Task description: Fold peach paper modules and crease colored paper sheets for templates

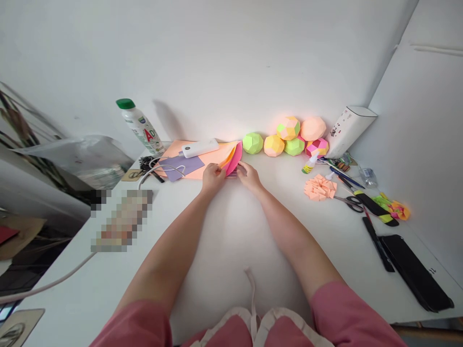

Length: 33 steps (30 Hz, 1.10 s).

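White table (pixel 231 231): we note coloured paper sheets (pixel 210 163), green-capped bottle (pixel 142 127), green faceted ball (pixel 252 143), peach rosette (pixel 320 187), black pouch (pixel 415 272).

The stack of coloured paper (pixel 214 158) lies on the white table (pixel 224 231) close to the wall (pixel 217 72), its long side running along it, with a broad peach sheet (pixel 224 150) uppermost. At its right end the sheets bend upward and part, showing yellow-orange paper (pixel 229 157) in the gap and a bright pink sheet (pixel 237 157) at the outer edge; the left part lies flat.
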{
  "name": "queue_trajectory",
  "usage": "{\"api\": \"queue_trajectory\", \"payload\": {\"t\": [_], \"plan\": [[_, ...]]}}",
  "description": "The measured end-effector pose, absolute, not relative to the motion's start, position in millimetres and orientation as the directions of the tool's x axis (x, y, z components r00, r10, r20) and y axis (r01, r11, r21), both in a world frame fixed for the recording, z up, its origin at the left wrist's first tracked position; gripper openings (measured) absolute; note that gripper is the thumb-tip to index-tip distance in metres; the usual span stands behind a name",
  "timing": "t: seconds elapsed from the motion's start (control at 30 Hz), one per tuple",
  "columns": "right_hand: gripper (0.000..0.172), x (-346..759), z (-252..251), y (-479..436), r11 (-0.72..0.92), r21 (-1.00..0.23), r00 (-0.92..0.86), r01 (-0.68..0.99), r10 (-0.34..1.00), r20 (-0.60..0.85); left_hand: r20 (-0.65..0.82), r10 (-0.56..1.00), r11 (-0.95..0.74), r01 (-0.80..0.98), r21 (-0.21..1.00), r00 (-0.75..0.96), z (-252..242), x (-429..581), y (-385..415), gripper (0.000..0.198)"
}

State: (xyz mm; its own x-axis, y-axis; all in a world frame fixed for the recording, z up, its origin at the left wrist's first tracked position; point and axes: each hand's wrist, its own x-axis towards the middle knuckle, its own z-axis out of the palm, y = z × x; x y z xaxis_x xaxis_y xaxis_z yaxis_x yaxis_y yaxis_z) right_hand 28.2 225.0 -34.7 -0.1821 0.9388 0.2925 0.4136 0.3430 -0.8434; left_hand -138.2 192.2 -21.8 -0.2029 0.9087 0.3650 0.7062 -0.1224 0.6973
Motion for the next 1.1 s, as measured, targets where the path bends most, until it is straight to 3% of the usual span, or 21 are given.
{"api": "queue_trajectory", "payload": {"t": [0.2,0.43,0.63,0.83,0.97,1.1], "plan": [[0.043,26.1,-33.2,220.4,0.361,-0.903,-0.269,0.235,0.916,0.296,0.386,0.907,-0.165,0.703,0.691,-0.167,-23.9,-133.5,193.2,0.019],[0.035,17.6,-41.8,230.5,0.254,-0.958,-0.131,0.137,0.963,0.236,0.395,0.908,-0.186,0.712,0.677,-0.138,-30.5,-134.4,195.7,0.016],[0.032,20.0,-38.2,230.1,0.206,-0.974,-0.133,0.092,0.972,0.193,0.403,0.906,-0.191,0.723,0.664,-0.131,-32.0,-135.5,197.2,0.016],[0.029,19.5,-36.0,229.1,0.168,-0.974,-0.069,0.154,0.985,0.159,0.404,0.907,-0.193,0.736,0.649,-0.118,-30.2,-135.1,196.3,0.015],[0.014,21.0,-32.1,226.5,0.142,-0.955,0.005,0.260,0.989,0.148,0.408,0.907,-0.199,0.745,0.637,-0.107,-29.2,-134.5,194.7,0.017],[0.034,21.7,-24.1,220.5,0.138,-0.927,-0.017,0.350,0.990,0.141,0.413,0.905,-0.209,0.744,0.634,-0.098,-28.5,-134.5,193.3,0.016]]}}
